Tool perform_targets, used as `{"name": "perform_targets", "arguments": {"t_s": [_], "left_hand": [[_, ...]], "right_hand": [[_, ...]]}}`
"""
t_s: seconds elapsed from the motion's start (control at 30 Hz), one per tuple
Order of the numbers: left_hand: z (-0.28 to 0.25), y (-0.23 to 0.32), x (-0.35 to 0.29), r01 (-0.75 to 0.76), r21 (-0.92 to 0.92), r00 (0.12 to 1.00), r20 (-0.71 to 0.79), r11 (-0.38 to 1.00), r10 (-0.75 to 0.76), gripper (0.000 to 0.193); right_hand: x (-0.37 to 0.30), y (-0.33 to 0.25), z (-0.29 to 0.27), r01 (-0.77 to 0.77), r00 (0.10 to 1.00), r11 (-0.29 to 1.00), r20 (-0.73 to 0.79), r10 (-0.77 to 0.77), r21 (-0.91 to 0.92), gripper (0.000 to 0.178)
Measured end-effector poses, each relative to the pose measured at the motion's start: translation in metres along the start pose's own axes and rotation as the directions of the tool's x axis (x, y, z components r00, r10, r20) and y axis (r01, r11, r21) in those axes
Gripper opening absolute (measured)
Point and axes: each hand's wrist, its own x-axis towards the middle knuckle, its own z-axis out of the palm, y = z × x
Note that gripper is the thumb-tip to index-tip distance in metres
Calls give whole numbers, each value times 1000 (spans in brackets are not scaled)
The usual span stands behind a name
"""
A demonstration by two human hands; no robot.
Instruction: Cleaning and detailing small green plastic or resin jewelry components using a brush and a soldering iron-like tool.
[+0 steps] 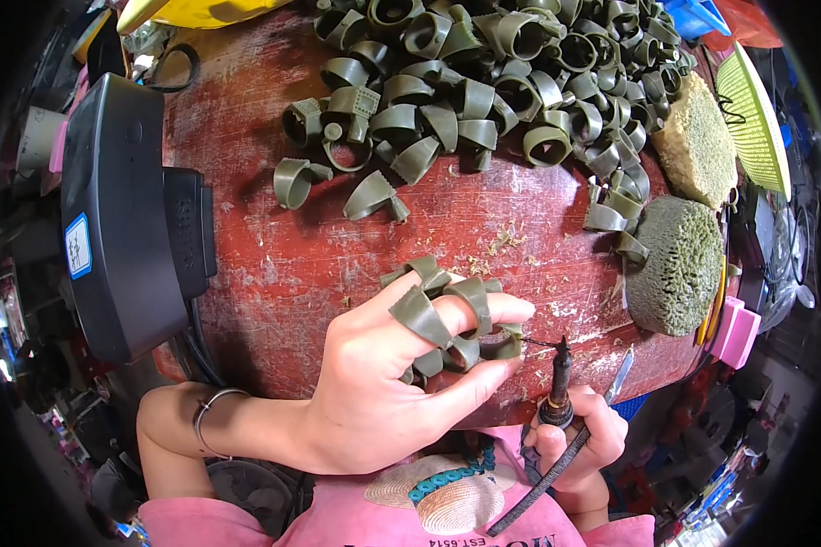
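My left hand (365, 374) is closed. Several olive-green ring-shaped pieces (420, 314) sit around its fingers, and one more ring (502, 346) is pinched between thumb and forefinger. My right hand (593, 433) is wrapped around a pen-like tool with a dark, crusted tip (561, 369), much like a soldering iron, pointing up. From near that tip, a thin dark wire reaches left to the pinched ring; whether it touches is hard to tell. A narrow silver blade (622, 374) juts up beside my right hand; its handle is hidden. A dark braided cord (538, 483) runs down from the tool.
A heap of similar green rings (483, 91) covers the far part of the worn red table (246, 283). At left stands a black box-shaped device (119, 219). Two porous blocks (675, 264), a lime-green basket (757, 118) and a pink block (736, 333) line the right.
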Motion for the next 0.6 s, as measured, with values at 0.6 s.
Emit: {"name": "perform_targets", "arguments": {"t_s": [0.6], "left_hand": [[4, -5, 1, -62, -33, 997, -36, 998, 61, 32]], "right_hand": [[0, 1, 1, 20, 999, 1000, -27, -21, -13, 33]]}}
